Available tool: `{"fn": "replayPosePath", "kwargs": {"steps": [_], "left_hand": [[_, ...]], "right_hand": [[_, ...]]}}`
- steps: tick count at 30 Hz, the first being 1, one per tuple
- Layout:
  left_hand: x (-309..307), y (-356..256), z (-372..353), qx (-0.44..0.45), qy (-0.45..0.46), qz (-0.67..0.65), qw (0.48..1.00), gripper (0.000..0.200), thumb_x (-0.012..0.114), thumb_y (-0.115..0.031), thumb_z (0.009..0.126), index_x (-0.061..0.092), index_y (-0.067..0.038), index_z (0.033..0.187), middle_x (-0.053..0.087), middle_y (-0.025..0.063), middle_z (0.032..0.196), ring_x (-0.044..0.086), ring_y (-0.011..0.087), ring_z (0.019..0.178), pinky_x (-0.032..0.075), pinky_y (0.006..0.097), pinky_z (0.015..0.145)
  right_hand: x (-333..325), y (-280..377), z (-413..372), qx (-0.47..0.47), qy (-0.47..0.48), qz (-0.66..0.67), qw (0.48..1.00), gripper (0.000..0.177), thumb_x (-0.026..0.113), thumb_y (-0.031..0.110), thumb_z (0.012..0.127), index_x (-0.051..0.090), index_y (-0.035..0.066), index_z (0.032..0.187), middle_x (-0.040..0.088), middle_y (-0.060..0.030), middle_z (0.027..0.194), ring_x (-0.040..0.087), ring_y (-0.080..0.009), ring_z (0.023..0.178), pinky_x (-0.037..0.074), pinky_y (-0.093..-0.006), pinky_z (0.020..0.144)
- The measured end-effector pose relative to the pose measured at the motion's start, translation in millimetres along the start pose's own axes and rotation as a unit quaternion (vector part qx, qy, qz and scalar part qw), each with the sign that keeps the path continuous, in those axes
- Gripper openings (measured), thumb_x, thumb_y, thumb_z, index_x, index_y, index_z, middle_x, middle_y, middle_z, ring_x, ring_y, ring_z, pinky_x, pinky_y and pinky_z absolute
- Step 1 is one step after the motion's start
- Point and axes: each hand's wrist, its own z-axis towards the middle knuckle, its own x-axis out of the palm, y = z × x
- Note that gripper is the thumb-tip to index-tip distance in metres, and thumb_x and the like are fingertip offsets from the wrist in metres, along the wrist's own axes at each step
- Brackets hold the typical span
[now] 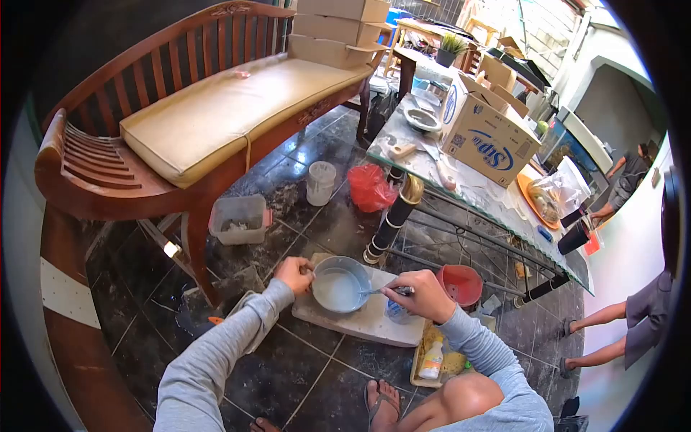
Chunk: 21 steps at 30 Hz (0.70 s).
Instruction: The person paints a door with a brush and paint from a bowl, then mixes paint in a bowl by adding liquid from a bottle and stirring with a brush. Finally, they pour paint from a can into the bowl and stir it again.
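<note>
A round grey bowl (340, 285) with pale liquid in it sits on a white slab (374, 320) on the dark tiled floor. My left hand (294, 274) grips the bowl's left rim. My right hand (417, 294) holds a metal spoon (376, 291) whose tip dips into the bowl from the right. Both arms wear grey sleeves. Under my right hand a small clear cup (395, 312) is partly hidden.
A wooden bench (180, 122) with a cushion stands at the left, a glass-topped table (461, 180) with a cardboard box (486, 129) at the right. On the floor: a plastic tub (239, 219), white cup (320, 183), red bag (371, 187), red bowl (461, 284), small bottle (432, 360). Another person's legs (601, 335) stand at right.
</note>
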Motion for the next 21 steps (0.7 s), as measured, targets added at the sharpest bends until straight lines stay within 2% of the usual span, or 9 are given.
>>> {"fn": "replayPosePath", "kwargs": {"steps": [1,3,6,7,9,11,13,17,21], "left_hand": [[-3.9,-1.4,-0.1,0.018,0.034,-0.06,0.997,0.021,0.072,-0.014,0.082,0.072,0.0,0.098,0.072,0.0113,0.078,0.069,0.0163,0.065,0.056,0.0334,0.06],[-2.8,28.6,20.7,0.168,0.008,0.084,0.982,0.015,0.07,-0.015,0.089,0.073,-0.002,0.097,0.07,0.0049,0.074,0.065,0.0123,0.066,0.055,0.031,0.059],[-4.6,25.6,15.1,0.083,0.083,-0.079,0.99,0.022,0.07,-0.02,0.092,0.071,-0.001,0.103,0.072,0.006,0.088,0.066,0.0131,0.071,0.057,0.0317,0.063],[-5.2,27.9,14.7,0.051,0.106,-0.14,0.983,0.029,0.069,-0.026,0.094,0.07,-0.002,0.109,0.072,0.0069,0.092,0.068,0.0152,0.072,0.058,0.0311,0.065],[-19.9,27.1,22.0,-0.008,0.158,-0.14,0.977,0.046,0.068,-0.043,0.094,0.067,-0.004,0.12,0.072,0.007,0.096,0.069,0.0173,0.08,0.059,0.0362,0.07],[-34.3,-6.5,0.7,-0.05,0.115,-0.041,0.991,0.061,0.063,-0.058,0.092,0.064,-0.009,0.127,0.072,0.0068,0.099,0.068,0.0176,0.089,0.058,0.0414,0.073],[-46.3,-7.7,-2.3,0.02,0.072,0.013,0.997,0.069,0.059,-0.067,0.089,0.061,-0.013,0.131,0.071,0.006,0.102,0.066,0.0171,0.094,0.055,0.0427,0.071],[-82.5,-5.5,-1.9,0.166,-0.002,0.059,0.984,0.057,0.064,-0.059,0.091,0.068,-0.012,0.123,0.072,0.0039,0.1,0.067,0.0138,0.093,0.05,0.0295,0.068],[-116.3,-16.5,-29.9,0.148,-0.033,0.061,0.987,0.052,0.067,-0.054,0.091,0.071,-0.009,0.116,0.071,0.0038,0.092,0.067,0.0124,0.084,0.05,0.0275,0.069]], "right_hand": [[2.2,-1.6,-3.3,-0.002,0.013,-0.004,1.0,0.012,0.077,0.017,0.082,0.072,0.006,0.08,0.066,-0.0128,0.07,0.065,-0.0298,0.063,0.051,-0.0378,0.058],[3.0,-0.1,-2.9,-0.005,-0.031,0.026,0.999,0.009,0.077,0.012,0.08,0.071,0.005,0.078,0.063,-0.0158,0.07,0.063,-0.0315,0.061,0.049,-0.0376,0.057],[4.4,2.4,-1.4,0.03,0.009,0.018,0.999,0.008,0.076,0.009,0.081,0.072,0.002,0.082,0.063,-0.0161,0.07,0.064,-0.0306,0.063,0.05,-0.0361,0.058],[7.3,10.4,-2.4,0.045,-0.03,0.034,0.998,0.007,0.076,0.007,0.082,0.073,0.001,0.085,0.068,-0.0148,0.075,0.067,-0.0266,0.066,0.051,-0.0334,0.061],[4.8,12.6,0.8,0.047,0.015,0.028,0.998,0.008,0.076,0.006,0.083,0.074,0.0,0.089,0.071,-0.0132,0.078,0.069,-0.0226,0.067,0.052,-0.0312,0.063],[6.1,17.5,-1.9,0.058,-0.004,-0.004,0.998,0.009,0.075,0.006,0.084,0.075,0.0,0.091,0.073,-0.0133,0.081,0.071,-0.018,0.071,0.052,-0.028,0.065],[7.3,24.0,0.8,0.064,-0.013,0.005,0.998,0.008,0.076,0.006,0.083,0.074,0.0,0.087,0.072,-0.0127,0.078,0.069,-0.0195,0.067,0.052,-0.0294,0.063],[8.8,24.6,-0.5,0.052,-0.033,-0.01,0.998,0.01,0.077,0.008,0.084,0.074,-0.001,0.088,0.072,-0.0126,0.079,0.069,-0.0185,0.067,0.051,-0.0281,0.063],[6.9,21.2,1.6,0.066,-0.007,-0.015,0.998,0.012,0.077,0.009,0.084,0.075,-0.001,0.089,0.073,-0.0125,0.08,0.069,-0.0186,0.067,0.051,-0.0277,0.063]]}}
